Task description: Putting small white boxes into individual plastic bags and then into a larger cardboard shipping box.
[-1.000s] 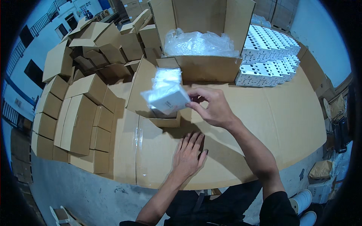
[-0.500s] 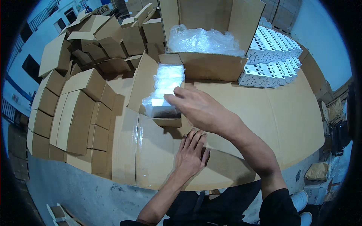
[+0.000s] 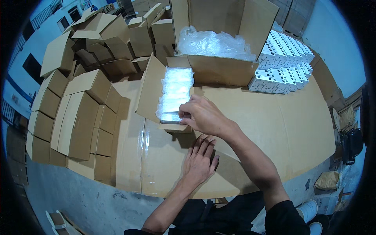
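Packets: clear plastic-wrapped packets (image 3: 175, 94) stacked inside a small open carton (image 3: 153, 91) on the counter (image 3: 274, 129).
Right hand (image 3: 203, 116): grip closed on the nearest packet's edge.
Left hand (image 3: 199, 162): flat, fingers spread on the counter, holding nothing.
Beyond: large open box (image 3: 219, 68), white boxes (image 3: 282, 58).

Matt brown cardboard worktop (image 3: 250, 129) with a glossy strip of clear tape (image 3: 144, 156); small cardboard box (image 3: 156, 92) filled with shiny clear plastic packets (image 3: 176, 92); large cardboard carton (image 3: 219, 68) lined with crinkled glossy plastic film (image 3: 213, 43)
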